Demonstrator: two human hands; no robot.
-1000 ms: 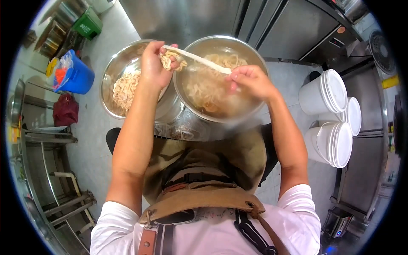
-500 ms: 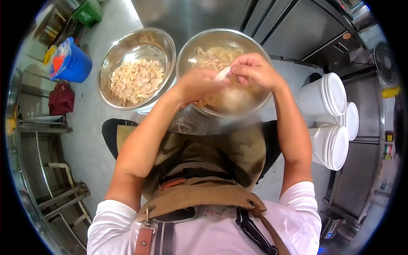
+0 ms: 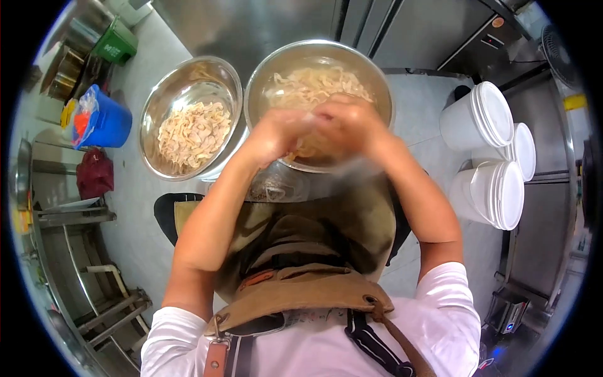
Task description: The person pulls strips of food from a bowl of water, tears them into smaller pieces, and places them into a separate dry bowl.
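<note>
Two steel bowls (image 3: 206, 81) hold pale strips (image 3: 193, 135); left hand (image 3: 278, 133) and right hand (image 3: 355, 124), curled (grip too blurred), meet over one; three buckets (image 3: 461, 122) near three o'clock.

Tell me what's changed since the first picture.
The left hand has moved right, meeting the right hand over the right bowl. The long pale strip stretched between them is no longer visible; blur hides whether either still holds it. The left bowl and white buckets stayed put.
</note>
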